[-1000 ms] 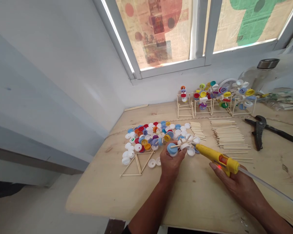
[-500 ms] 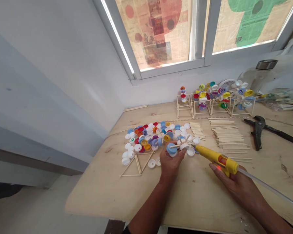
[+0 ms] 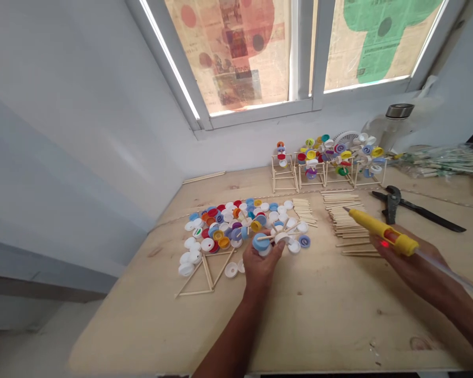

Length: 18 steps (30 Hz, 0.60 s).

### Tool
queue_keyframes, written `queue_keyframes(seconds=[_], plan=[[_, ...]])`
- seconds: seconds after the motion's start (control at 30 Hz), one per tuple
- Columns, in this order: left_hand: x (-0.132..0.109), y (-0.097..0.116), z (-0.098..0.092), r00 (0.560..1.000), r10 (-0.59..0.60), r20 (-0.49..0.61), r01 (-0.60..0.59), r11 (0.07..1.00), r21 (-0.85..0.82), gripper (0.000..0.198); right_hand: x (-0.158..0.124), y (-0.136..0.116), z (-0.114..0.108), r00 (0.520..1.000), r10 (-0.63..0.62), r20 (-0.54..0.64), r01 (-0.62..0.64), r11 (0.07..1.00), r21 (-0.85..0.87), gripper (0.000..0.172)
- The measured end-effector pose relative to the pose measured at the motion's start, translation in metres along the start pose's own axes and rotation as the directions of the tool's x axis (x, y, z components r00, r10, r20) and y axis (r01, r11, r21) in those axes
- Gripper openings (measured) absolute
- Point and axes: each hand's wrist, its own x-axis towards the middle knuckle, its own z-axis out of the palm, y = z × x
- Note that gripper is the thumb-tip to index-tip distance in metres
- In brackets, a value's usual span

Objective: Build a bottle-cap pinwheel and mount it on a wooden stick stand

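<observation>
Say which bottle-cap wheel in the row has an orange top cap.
The leftmost bottle-cap wheel; its top cap is orange, and no other wheel shows orange uppermost.

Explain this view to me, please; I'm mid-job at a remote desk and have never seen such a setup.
There is no machine here: a person works with two bare hands. The camera is worn on the head, looking forward and down.

The left hand holds a stick-and-cap piece. The right hand holds a yellow glue gun, its tip apart from that piece.

On the wooden table lie colourful caps, rows of thin sticks and dark pliers. Toward the window wall stand stick frames carrying caps.
</observation>
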Motion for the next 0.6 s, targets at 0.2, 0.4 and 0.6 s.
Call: queue_keyframes(seconds=[0.2,0.4,0.6], plan=[[0.0,-0.002,0.002,1.0,0.022,-0.016,-0.022,1.0,0.002,0.037,0.019,0.061,-0.017,0.961,-0.263,-0.086,0.228,0.929,-0.293,0.028],[0.0,-0.005,0.003,1.0,0.018,-0.024,-0.018,1.0,0.006,0.038,0.036,0.111,-0.025,0.962,-0.27,0.041,0.261,0.863,-0.433,0.034],[0.001,-0.002,0.003,0.998,0.0,-0.061,0.0,1.0,-0.005,0.039,0.05,0.13,-0.025,0.908,-0.376,0.183,0.418,0.801,-0.429,0.028]])
